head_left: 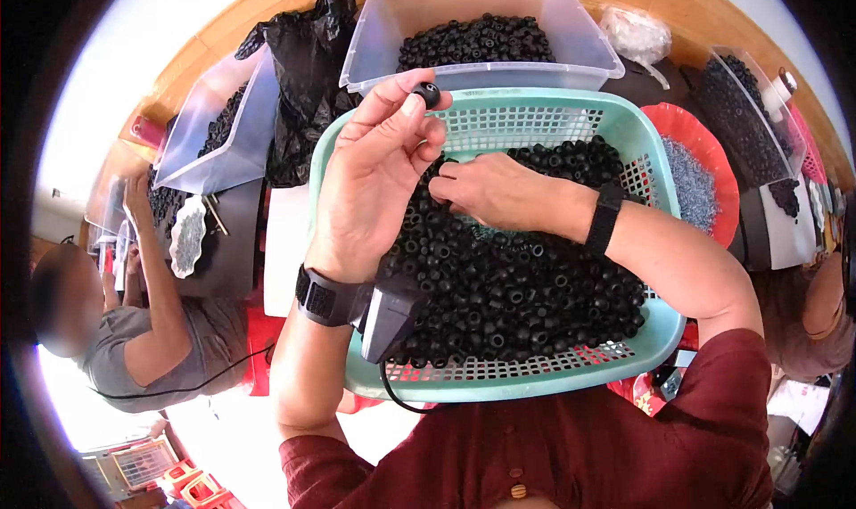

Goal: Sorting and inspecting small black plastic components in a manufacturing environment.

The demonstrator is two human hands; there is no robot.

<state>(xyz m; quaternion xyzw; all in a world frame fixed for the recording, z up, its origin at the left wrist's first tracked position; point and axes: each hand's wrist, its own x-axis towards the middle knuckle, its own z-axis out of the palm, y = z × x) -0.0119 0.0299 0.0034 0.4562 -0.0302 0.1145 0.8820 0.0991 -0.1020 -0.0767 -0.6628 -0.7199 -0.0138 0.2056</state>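
Note:
A small round black part (426,94) with a hole in it is pinched between the thumb and fingers of my left hand (374,157), raised above the basket's left side. My right hand (495,191) is down among the loose black parts (522,295) in the basket. Its fingers are drawn together at the pile, and what they hold, if anything, is hidden. The pale green plastic basket (664,197) has mesh walls and stands right in front of me. Both wrists wear black bands, the left one with a boxy device and a cable.
Behind the basket stands a clear plastic bin (481,72) of black parts, with a black plastic bag (312,72) beside it. A red scalloped tray (727,184) of blue-grey bits lies right. Another bin (241,143) stands left, near a co-worker (169,331). Another person sits far right.

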